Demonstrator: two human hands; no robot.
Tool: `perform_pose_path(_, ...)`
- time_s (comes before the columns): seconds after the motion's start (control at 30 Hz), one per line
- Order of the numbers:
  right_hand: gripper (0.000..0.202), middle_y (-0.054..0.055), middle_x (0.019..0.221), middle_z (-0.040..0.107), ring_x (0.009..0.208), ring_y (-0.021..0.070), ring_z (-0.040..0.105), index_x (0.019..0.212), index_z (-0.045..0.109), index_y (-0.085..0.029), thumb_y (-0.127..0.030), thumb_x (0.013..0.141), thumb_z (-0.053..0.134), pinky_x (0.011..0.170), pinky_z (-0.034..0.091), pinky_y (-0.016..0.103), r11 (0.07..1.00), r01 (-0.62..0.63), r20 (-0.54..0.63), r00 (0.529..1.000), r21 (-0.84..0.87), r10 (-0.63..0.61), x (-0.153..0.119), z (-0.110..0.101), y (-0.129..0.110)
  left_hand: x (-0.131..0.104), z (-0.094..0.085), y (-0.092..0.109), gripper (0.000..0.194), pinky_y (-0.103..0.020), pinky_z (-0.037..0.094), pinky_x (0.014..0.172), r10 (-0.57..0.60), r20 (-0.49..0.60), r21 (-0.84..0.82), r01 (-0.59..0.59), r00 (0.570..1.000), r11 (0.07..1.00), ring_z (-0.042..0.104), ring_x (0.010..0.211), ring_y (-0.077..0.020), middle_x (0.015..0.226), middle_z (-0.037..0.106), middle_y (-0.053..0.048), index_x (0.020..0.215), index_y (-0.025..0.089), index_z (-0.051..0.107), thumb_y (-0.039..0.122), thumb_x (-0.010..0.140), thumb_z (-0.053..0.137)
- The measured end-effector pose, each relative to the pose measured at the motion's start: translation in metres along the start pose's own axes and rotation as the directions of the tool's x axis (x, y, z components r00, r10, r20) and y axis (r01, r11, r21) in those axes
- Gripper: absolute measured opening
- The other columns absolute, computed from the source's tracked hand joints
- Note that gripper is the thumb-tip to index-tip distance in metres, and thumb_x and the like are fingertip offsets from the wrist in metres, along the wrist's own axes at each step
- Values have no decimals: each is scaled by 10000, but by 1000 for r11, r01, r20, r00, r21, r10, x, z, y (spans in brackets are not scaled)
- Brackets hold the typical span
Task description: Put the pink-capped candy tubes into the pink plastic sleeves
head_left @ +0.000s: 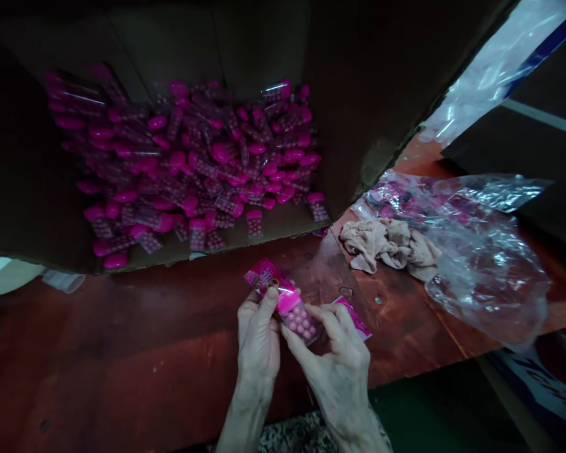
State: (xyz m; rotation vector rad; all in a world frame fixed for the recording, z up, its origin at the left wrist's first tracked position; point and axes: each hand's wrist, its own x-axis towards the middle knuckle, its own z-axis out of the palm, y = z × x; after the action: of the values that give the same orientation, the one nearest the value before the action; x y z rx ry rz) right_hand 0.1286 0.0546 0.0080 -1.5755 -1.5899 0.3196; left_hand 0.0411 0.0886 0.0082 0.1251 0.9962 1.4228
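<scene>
Between my hands is a small clear container (299, 319) of pink balls with a bright pink cap. A pink printed label (263, 273) sticks out at its upper left. My left hand (259, 336) pinches the label and cap end, thumb on top. The fingers of my right hand (337, 352) grip the container's lower end. Just beyond my right hand, another pink printed piece (353, 318) lies on the red-brown table (122, 352), partly hidden by the fingers.
A large cardboard box (363, 126) lies open towards me, with many similar pink-capped containers (198, 157) inside. To the right are a crumpled cloth (389, 245) and a clear plastic bag (490, 270) with pink pieces. A clear cup (63, 280) lies at the left.
</scene>
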Motion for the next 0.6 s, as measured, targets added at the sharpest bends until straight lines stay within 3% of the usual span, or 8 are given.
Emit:
perform_pose_path(0.3,165,34,794,528,707,153,573,910,585,-170,-180,748,612,619,521,272,1000,24,-68,997,12,-23,-7,8,3,-3,1,0,134,-371,487,786,-103,52,47,101,993,994,665,730,-210,722,712,-86,761,101,648,176,664,702)
perform_pose_path(0.5,205,9,793,534,706,146,569,861,618,-191,-220,675,699,589,513,268,968,-124,49,992,220,116,-3,4,9,-5,-6,7,264,-420,412,914,-142,261,18,143,955,990,622,950,-257,936,702,-142,959,106,634,242,733,649)
perform_pose_path(0.6,211,8,792,535,693,140,568,870,616,-189,-203,676,698,589,516,269,974,-93,16,996,205,91,-5,6,9,-4,-9,6,268,-427,387,937,-152,318,-5,162,936,987,606,985,-261,973,691,-157,972,106,630,295,790,579)
